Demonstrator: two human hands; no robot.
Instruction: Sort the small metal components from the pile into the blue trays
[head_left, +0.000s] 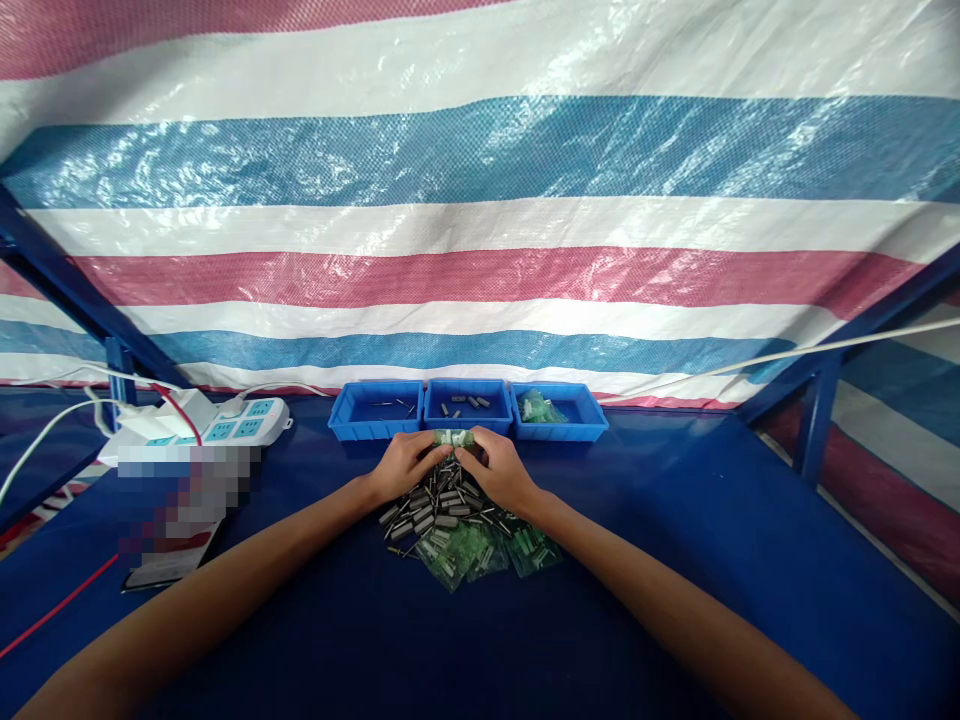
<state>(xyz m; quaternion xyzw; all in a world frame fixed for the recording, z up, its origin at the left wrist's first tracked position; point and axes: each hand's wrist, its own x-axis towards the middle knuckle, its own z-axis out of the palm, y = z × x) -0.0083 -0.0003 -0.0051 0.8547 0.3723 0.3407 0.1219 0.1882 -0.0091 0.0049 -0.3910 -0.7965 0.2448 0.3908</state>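
Between my left hand (407, 465) and my right hand (495, 466) is a small clear plastic bag (454, 438) with green and white pieces inside; the fingers of both hands are closed on its two ends. Just below the hands lies a heap of grey metal cylinders and thin pins (439, 508). Several more green-tinted plastic bags (457, 552) rest at the near side of that heap. Beyond my hands stand three blue trays in a row: the left tray (375, 432) has a few thin pins, the middle tray (466, 388) a few grey cylinders, the right tray (570, 432) some green bags.
A white power strip (274, 415) with plugs and cables stands at the left on the blue table (660, 580). A dark flat device (176, 565), partly blurred out, lies in front of it, near a red cable (67, 600). Striped plastic sheeting (480, 280) hangs behind, between blue metal posts (817, 420).
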